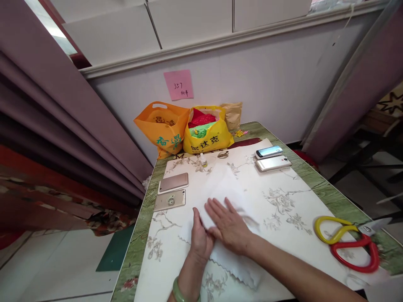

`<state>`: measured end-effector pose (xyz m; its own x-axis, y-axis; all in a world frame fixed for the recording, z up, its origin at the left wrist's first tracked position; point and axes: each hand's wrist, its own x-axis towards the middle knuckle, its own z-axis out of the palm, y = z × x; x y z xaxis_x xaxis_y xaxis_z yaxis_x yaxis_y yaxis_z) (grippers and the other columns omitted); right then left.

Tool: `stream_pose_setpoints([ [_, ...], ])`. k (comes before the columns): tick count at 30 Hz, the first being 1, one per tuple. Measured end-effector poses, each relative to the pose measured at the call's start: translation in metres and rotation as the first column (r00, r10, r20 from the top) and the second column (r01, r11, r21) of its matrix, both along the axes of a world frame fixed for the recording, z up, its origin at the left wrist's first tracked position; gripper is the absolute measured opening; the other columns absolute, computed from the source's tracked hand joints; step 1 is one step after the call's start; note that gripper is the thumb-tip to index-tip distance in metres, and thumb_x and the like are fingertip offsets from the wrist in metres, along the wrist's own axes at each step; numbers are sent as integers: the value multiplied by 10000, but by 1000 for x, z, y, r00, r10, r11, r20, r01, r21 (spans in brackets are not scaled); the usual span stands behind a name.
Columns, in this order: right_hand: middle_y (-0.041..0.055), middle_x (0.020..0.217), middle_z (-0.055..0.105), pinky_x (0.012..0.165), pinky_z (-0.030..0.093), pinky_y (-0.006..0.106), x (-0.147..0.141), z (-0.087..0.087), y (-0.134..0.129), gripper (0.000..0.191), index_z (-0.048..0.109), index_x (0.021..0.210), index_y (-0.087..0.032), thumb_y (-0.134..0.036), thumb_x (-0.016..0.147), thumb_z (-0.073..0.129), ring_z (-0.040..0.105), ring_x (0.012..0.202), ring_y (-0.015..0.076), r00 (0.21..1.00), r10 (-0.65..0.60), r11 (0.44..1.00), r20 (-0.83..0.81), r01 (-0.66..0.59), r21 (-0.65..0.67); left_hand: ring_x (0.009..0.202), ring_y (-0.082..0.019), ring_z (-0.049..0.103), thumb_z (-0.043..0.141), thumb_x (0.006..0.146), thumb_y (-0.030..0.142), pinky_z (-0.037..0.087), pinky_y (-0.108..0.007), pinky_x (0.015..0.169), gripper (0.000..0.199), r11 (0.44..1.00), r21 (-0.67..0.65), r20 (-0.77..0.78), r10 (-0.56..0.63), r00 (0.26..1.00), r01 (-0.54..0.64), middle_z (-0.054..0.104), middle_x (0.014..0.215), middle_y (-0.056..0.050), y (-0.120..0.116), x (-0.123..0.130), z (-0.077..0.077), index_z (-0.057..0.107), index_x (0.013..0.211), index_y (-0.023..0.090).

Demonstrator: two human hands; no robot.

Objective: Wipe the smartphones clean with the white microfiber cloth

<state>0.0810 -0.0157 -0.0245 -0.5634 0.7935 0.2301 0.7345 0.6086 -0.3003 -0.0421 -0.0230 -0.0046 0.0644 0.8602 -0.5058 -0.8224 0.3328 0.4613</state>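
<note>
A thin white cloth [227, 188] with a wavy cut edge lies on the table, pointed at its far end and creased on the right. My right hand [231, 228] rests flat on it, fingers stretched out and a little apart. Close beside it, my left hand [200, 239] is turned on its side over the cloth with the thumb stretched up. Its other fingers are largely hidden near my right thumb; I see nothing gripped in it. A green bangle [179, 289] circles my left wrist.
Two phones lie left, a pinkish one [174, 183] and a gold one [170, 200]; more phones [273, 162] lie right. Large scissors [349, 243] are at the near right. At the back stand an orange bag [170, 126], a yellow bag [208, 142] and a small bottle [203, 160].
</note>
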Motion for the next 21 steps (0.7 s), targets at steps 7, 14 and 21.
stream_pose_setpoints([
  [7, 88, 1544, 249, 1160, 135, 525, 21, 3, 32, 591, 223, 1503, -154, -471, 1004, 224, 204, 1434, 238, 978, -201, 968, 61, 208, -143, 1203, -288, 557, 451, 900, 549, 466, -451, 986, 573, 990, 123, -8, -66, 998, 67, 598, 1295, -162, -2, 0, 2, 532, 1309, 156],
  [14, -6, 1563, 196, 1174, 70, 470, 17, 0, 20, 554, 160, 1515, -282, -490, 1003, 209, 152, 1447, 186, 999, 51, 991, -14, -52, -125, 1139, -248, 603, 476, 914, 481, 537, -355, 877, 488, 990, 137, -10, -17, 1000, 18, 611, 1285, -135, -2, 0, -1, 546, 1295, 184],
  [21, 82, 1514, 339, 1142, 186, 465, 40, -12, 50, 523, 351, 1465, -209, -422, 988, 333, 267, 1412, 247, 962, -267, 957, -51, 258, -132, 1130, -282, 607, 627, 852, 286, 488, -472, 980, 340, 996, 88, -130, 4, 991, 7, 651, 1212, -159, -3, 5, -5, 613, 1154, 130],
])
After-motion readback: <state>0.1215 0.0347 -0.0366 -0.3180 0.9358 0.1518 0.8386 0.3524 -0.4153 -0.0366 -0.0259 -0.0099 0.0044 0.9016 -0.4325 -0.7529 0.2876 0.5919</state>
